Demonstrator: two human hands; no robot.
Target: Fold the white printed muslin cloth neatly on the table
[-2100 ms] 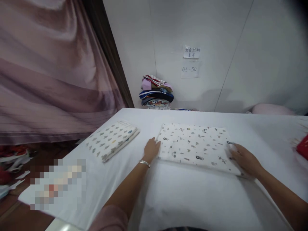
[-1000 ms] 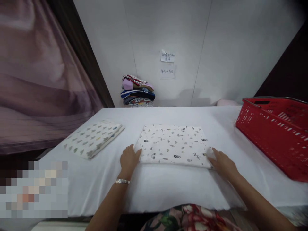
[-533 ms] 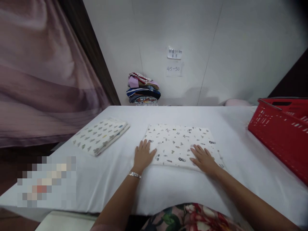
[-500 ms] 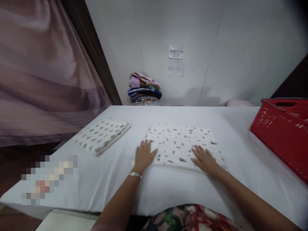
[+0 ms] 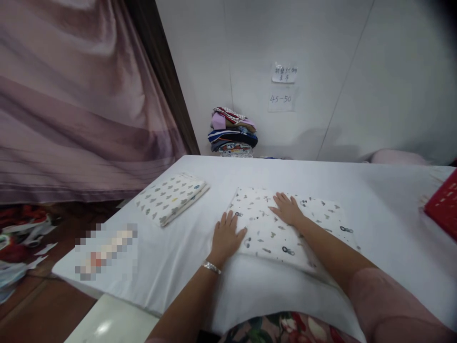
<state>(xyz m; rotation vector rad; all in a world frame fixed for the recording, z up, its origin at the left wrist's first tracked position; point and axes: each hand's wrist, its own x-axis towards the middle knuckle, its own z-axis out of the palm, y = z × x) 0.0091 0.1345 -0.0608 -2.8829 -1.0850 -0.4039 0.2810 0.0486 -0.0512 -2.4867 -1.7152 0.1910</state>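
Observation:
A folded white cloth with small printed motifs lies flat on the table in front of me. My left hand, with a silver bracelet at its wrist, rests spread on the cloth's left edge. On the upper middle of the same cloth my right hand lies flat, fingers apart, its forearm covering part of the cloth's right side. Neither hand grips anything. To the left sits a second folded cloth, white with grey cloud-like shapes, apart from both hands.
A white covering spreads over the table. A red basket stands at the right edge of view. Behind the table rises a stack of folded fabrics by the wall. A pink curtain hangs at left. A blurred-out item lies front left.
My right hand has slid from the cloth's lower right toward its upper middle. The left hand stays at the left edge. My view has turned right to left, shifting everything rightward.

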